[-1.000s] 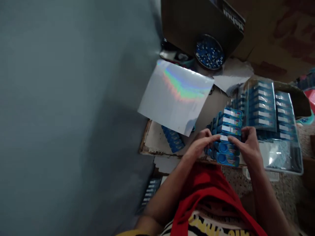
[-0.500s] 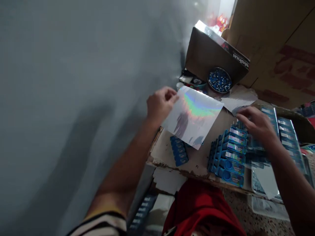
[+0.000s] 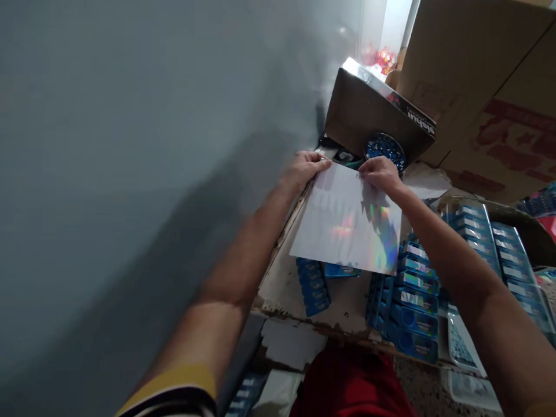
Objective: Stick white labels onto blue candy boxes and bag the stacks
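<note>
A shiny holographic sheet [image 3: 343,226] hangs over the worktable, throwing rainbow glints. At its upper left corner, my left hand [image 3: 307,167] pinches the edge between thumb and fingers. Further along the same top edge, my right hand [image 3: 381,174] is closed on the sheet too. Under its lower edge lie a blue strip of small plastic pieces [image 3: 313,289] and a blue piece with a printed label [image 3: 341,270]. Right of the sheet stand stacked blue plastic pieces [image 3: 414,301] with shiny labels, partly behind my right forearm.
A cardboard box [image 3: 369,116] leans at the back, with a round tin of small blue and silver parts [image 3: 384,149] before it. Clear packs of blue pieces [image 3: 516,260] and a tray of small parts [image 3: 463,341] lie right. A grey wall [image 3: 130,145] borders the left.
My right hand has moved left from beside the stacked blue pieces and taken hold of the sheet's top edge. The sheet has turned and its rainbow glare has shifted.
</note>
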Action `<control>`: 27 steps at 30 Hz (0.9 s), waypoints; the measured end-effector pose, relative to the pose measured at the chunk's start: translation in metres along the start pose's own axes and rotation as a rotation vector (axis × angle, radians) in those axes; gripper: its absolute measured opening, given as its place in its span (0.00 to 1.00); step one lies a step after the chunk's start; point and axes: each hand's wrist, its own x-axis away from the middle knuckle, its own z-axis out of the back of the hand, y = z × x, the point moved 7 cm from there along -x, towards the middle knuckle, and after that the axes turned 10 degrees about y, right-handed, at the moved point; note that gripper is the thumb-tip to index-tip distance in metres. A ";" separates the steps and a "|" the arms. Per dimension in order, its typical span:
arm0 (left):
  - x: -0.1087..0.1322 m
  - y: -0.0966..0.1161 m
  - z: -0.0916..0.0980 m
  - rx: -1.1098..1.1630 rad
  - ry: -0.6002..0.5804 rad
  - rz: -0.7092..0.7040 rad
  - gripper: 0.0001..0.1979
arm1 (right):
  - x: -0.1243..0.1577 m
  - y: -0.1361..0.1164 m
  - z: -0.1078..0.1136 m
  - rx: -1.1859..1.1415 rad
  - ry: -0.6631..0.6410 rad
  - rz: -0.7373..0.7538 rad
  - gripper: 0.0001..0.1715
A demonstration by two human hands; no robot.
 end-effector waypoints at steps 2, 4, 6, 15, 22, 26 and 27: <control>0.003 0.005 -0.003 0.009 0.073 -0.041 0.09 | 0.003 -0.025 0.005 0.205 0.104 0.154 0.17; 0.006 0.009 -0.007 0.006 0.114 -0.084 0.09 | 0.010 -0.050 -0.001 0.340 0.157 0.256 0.18; 0.011 0.011 -0.008 -0.004 0.134 -0.117 0.09 | 0.018 -0.065 -0.011 0.411 0.165 0.282 0.20; 0.045 0.027 0.007 -0.240 0.356 -0.323 0.06 | 0.056 -0.081 -0.042 0.479 0.148 0.397 0.29; 0.067 0.036 0.014 -0.288 0.424 -0.340 0.06 | 0.093 -0.091 -0.038 0.457 0.098 0.434 0.29; 0.073 0.040 0.020 -0.313 0.408 -0.325 0.08 | 0.109 -0.094 -0.020 0.388 0.118 0.402 0.21; 0.074 0.040 0.021 -0.322 0.407 -0.320 0.08 | 0.112 -0.094 -0.014 0.367 0.132 0.389 0.19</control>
